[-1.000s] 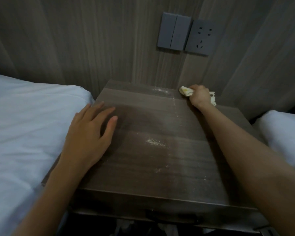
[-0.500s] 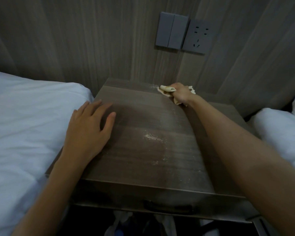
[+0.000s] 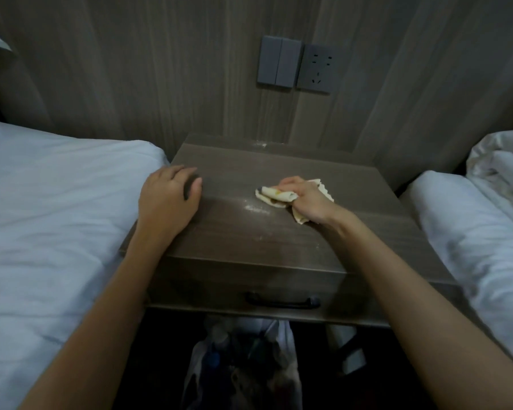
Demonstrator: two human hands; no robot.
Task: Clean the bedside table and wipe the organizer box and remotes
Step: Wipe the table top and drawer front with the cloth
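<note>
Over the last second the right hand point(image 3: 305, 202) came away from the back right corner of the dark wood-grain bedside table point(image 3: 249, 164), passed along the back edge and reached the middle of the top. Its fingers were bunched tight round the crumpled pale yellow cloth point(image 3: 274, 196), which lay pressed on the wood just beside the patch of white powder point(image 3: 256, 209). The left hand point(image 3: 168, 202) had kept its place at the table's left side, palm down, fingers relaxed, holding nothing. By my reckoning the back strip was mostly wiped and the centre patch was next, though a faint white smear point(image 3: 261, 145) remained at the back edge. The organizer box and remotes were not in view, so that part looked undone.

Counted: two hands, one cloth, one table with one black drawer handle point(image 3: 282, 303), one main powder patch and one lesser smear, two white-sheeted beds point(image 3: 57, 202), one on either side, one grey double wall switch point(image 3: 279, 62), one grey socket point(image 3: 319, 69)
</note>
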